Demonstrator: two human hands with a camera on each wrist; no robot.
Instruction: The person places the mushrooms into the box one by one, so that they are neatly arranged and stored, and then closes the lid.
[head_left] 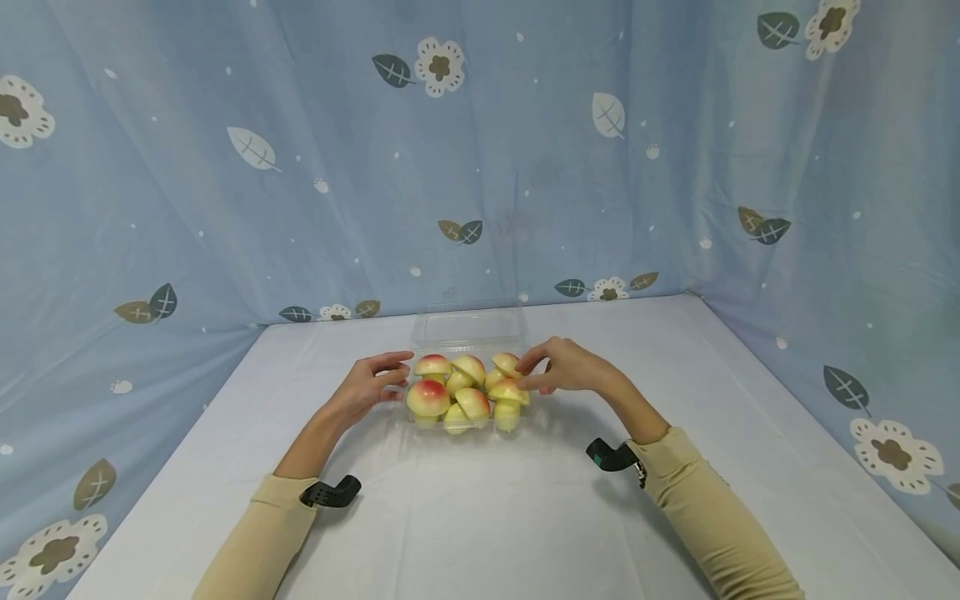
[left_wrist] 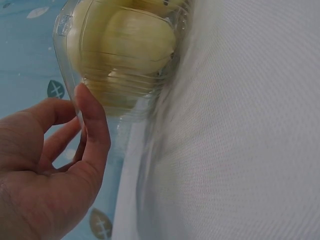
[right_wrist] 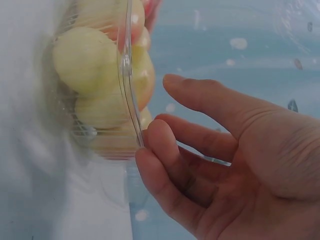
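Observation:
A clear plastic clamshell box (head_left: pixel 468 426) stands on the table with its lid (head_left: pixel 468 327) raised open at the back. Inside it lie several mushroom-shaped pieces (head_left: pixel 428 398), with yellow stems and yellow-to-red caps. My left hand (head_left: pixel 365 385) is at the box's left side; the left wrist view shows thumb and fingers on either side of the box rim (left_wrist: pixel 61 65), pinching it. On the other side, my right hand (head_left: pixel 566 365) has its fingertips against the rim (right_wrist: pixel 132 107). Its thumb (right_wrist: pixel 200 95) stands apart from the rim, with fingers loosely bent.
A white cloth (head_left: pixel 480 517) covers the table. Blue patterned curtains (head_left: pixel 337 167) hang behind it and along both sides. Each sleeve cuff carries a black wrist device, one on the left (head_left: pixel 331 492) and one on the right (head_left: pixel 611 456).

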